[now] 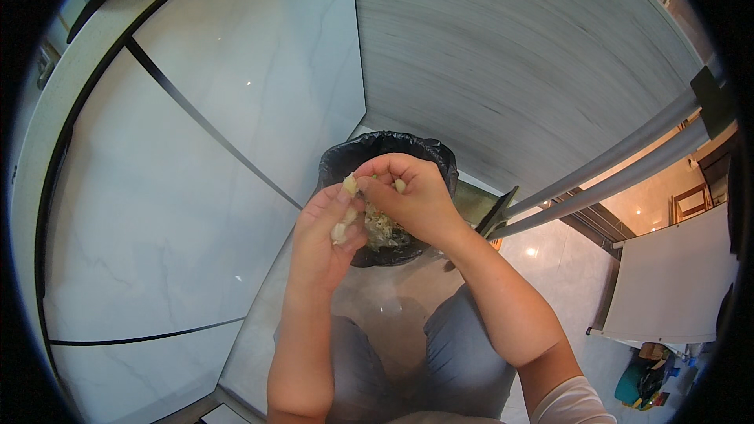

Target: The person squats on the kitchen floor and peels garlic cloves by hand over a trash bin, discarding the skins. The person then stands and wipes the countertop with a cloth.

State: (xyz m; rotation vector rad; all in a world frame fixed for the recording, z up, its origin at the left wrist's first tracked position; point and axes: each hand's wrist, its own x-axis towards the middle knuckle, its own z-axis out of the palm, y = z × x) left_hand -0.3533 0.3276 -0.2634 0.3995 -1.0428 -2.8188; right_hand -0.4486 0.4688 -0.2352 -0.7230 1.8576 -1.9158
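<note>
Over a bin lined with a black plastic bag (386,256), my two hands meet at a garlic clove (350,183). My left hand (321,229) holds this clove between thumb and forefinger, with more pale garlic cloves (341,232) kept against its fingers. The thumb and forefinger of my right hand (412,194) pinch at the same clove. Another peeled clove (400,185) is tucked in the curled fingers of my right hand. Inside the bin lie food scraps and peelings (383,227), partly hidden by my hands.
White marbled cabinet fronts (177,188) rise on the left, and a grey wood-grain panel (500,41) stands behind the bin. Two grey poles (601,162) slant in from the right, ending near the bin. A white panel (665,282) and a teal container (630,386) are farther right.
</note>
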